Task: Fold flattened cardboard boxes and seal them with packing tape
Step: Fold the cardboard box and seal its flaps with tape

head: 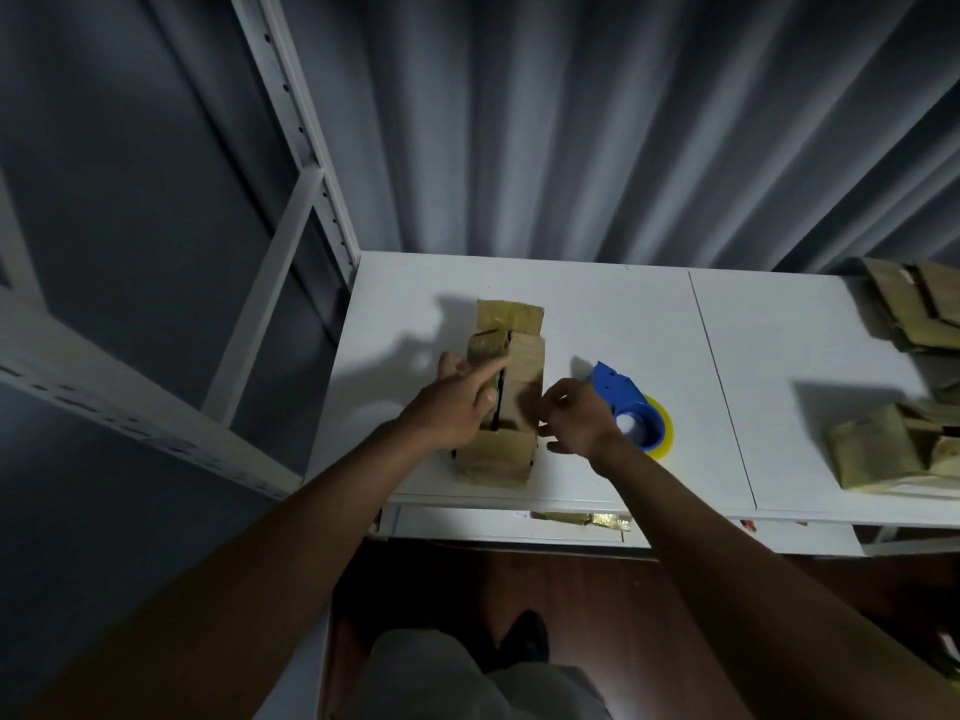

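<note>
The small tan cardboard box (506, 392) stands near the front edge of the white tabletop (597, 314), its top flaps folded inward but a dark gap along the seam shows it is not yet taped. The left hand (457, 407) presses the flaps with extended fingers; the right hand (576, 418) has its fingers curled against the box's side, seemingly pinching a flap. The blue tape dispenser with its yellow roll (631, 410) lies unused just beside it. More flattened tan boxes (893, 407) wait at the right. Grey curtain (571, 122) behind, white metal shelving (291, 148) left.
</note>
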